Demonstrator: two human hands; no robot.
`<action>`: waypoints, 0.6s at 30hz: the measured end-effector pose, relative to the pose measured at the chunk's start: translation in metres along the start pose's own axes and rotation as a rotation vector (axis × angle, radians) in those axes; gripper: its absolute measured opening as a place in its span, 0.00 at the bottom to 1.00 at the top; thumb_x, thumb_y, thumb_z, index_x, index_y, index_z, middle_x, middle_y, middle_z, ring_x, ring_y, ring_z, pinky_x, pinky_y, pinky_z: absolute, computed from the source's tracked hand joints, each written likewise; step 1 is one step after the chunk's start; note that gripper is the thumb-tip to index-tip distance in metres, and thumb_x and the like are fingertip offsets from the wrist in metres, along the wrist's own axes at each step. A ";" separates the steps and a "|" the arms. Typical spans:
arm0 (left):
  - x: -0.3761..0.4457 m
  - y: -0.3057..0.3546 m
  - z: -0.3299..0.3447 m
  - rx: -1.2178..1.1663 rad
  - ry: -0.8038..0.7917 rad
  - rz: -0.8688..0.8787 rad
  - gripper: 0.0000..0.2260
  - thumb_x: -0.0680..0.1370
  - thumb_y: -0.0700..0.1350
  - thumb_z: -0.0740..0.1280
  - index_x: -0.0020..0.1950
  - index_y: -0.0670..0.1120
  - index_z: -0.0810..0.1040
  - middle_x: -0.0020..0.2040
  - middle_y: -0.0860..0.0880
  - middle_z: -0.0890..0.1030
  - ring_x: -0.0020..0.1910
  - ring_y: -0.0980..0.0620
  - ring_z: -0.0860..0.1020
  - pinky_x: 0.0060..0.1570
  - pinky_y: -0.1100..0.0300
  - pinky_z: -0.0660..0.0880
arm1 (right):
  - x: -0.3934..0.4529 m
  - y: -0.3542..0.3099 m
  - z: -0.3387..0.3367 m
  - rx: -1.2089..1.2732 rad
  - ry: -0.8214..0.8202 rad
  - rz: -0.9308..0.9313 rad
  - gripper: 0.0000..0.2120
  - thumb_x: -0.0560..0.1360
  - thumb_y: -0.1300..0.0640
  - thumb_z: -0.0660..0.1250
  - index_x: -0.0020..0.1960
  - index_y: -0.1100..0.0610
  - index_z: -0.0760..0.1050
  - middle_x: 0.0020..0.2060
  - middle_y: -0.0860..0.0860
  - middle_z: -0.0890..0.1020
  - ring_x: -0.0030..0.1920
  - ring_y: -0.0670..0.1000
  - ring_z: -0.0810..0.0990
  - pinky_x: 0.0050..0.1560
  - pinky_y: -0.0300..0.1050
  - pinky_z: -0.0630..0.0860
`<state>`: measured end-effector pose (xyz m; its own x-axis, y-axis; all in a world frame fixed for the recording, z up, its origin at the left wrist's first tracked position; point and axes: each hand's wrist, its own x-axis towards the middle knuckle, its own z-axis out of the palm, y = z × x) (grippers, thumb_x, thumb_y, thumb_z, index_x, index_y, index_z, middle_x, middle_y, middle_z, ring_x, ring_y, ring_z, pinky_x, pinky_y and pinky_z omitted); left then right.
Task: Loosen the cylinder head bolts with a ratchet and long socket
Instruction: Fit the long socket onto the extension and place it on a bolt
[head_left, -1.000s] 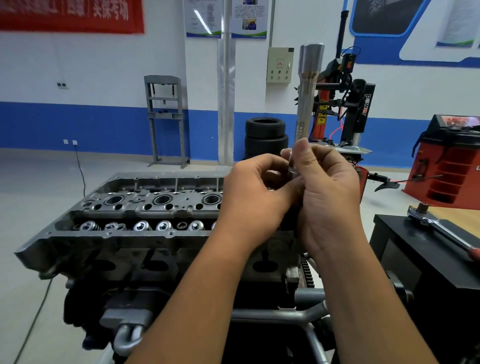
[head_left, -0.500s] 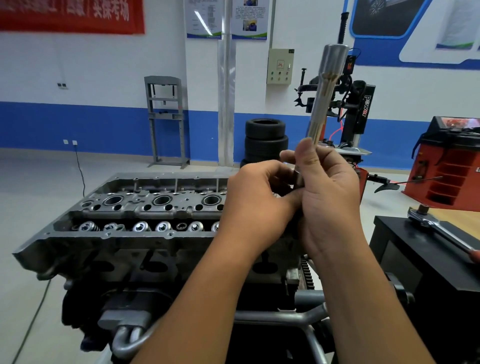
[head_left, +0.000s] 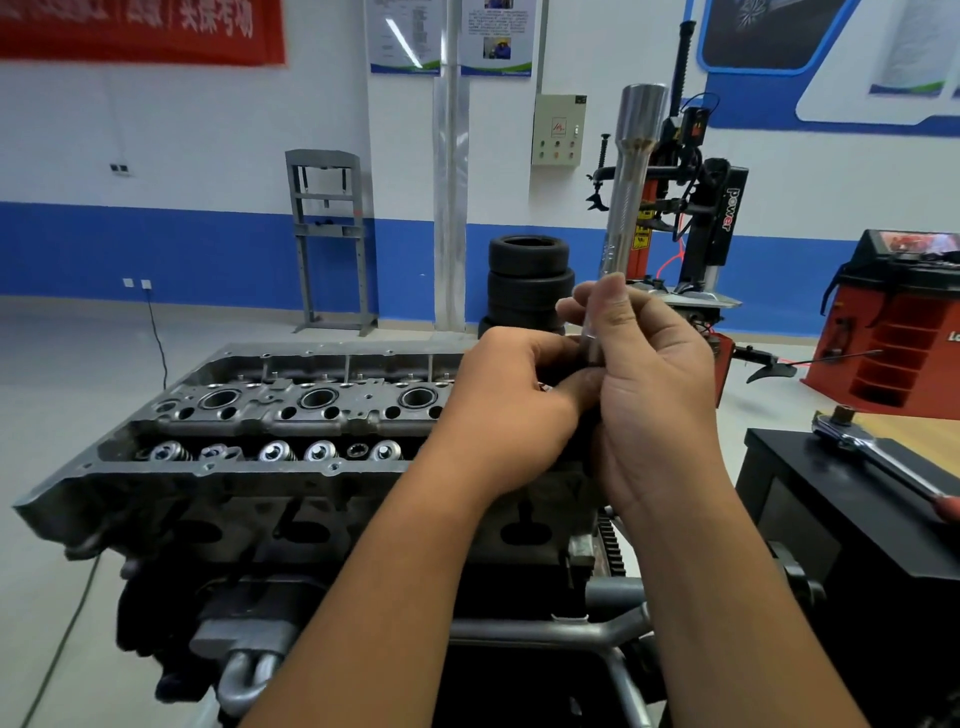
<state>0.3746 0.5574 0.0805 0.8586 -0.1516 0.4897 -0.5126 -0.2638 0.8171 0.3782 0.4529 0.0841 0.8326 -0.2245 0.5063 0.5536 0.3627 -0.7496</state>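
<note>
Rising upright from right hand (head_left: 660, 395) fingers (head_left: 613, 304): long socket (head_left: 631, 176).

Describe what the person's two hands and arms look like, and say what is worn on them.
Both the left hand and right hand are bare: no gloves, rings or watch visible. The forearms are uncovered too, with no sleeve in view down to the frame's edge. Fingernails are short and unpainted.

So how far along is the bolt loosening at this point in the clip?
Early, by the look of it. The cylinder head is exposed. In hand: the right hand holds the long socket upright while the left hand grips something at its base that the fingers hide. Left: no tool is on the head yet, and a ratchet lies on the black cabinet, so the loosening seems not begun.
</note>
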 end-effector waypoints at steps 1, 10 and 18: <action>0.000 0.000 -0.001 -0.011 -0.007 -0.008 0.08 0.81 0.42 0.72 0.57 0.50 0.87 0.50 0.53 0.88 0.51 0.54 0.86 0.55 0.49 0.84 | 0.000 0.000 0.001 0.005 0.000 0.009 0.16 0.69 0.41 0.72 0.44 0.54 0.84 0.43 0.54 0.85 0.49 0.57 0.83 0.61 0.72 0.78; 0.000 0.000 0.000 -0.002 0.054 -0.015 0.07 0.77 0.43 0.77 0.54 0.51 0.88 0.48 0.55 0.88 0.50 0.56 0.86 0.55 0.49 0.84 | -0.001 -0.001 0.000 0.035 0.029 -0.006 0.20 0.66 0.44 0.77 0.49 0.57 0.79 0.44 0.56 0.85 0.44 0.57 0.82 0.56 0.74 0.79; 0.000 0.000 0.001 0.000 0.083 -0.029 0.06 0.75 0.44 0.78 0.51 0.50 0.88 0.46 0.53 0.88 0.48 0.55 0.86 0.55 0.48 0.84 | 0.001 -0.001 0.002 0.087 0.017 0.023 0.13 0.73 0.45 0.72 0.45 0.55 0.81 0.41 0.56 0.85 0.42 0.57 0.81 0.59 0.72 0.78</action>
<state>0.3741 0.5561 0.0802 0.8695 -0.0642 0.4898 -0.4879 -0.2667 0.8312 0.3779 0.4543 0.0864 0.8456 -0.2306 0.4815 0.5317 0.4453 -0.7204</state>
